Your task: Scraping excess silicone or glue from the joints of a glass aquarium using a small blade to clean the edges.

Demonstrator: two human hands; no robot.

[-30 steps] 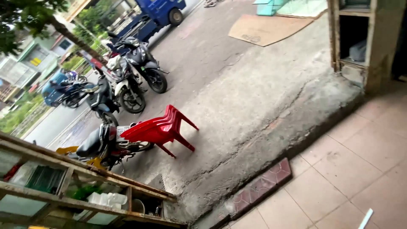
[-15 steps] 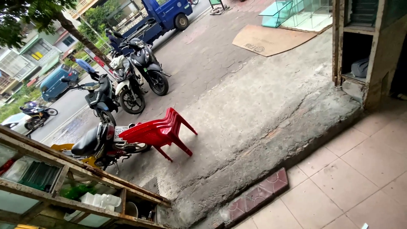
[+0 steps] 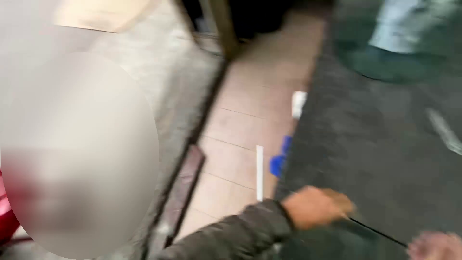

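Frame badly blurred. Our left hand (image 3: 315, 208) is curled on a thin dark rod (image 3: 370, 230) lying across the dark desk (image 3: 365, 144). Right hand (image 3: 435, 245) sits just beyond the rod's end, grip can't be told. One rod, one white strip (image 3: 260, 172) on tiled floor (image 3: 240, 120).

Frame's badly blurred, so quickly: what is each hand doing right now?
Left hand: closed around a thin dark rod.
Right hand: only partly in view at the frame's corner; grip cannot be told.
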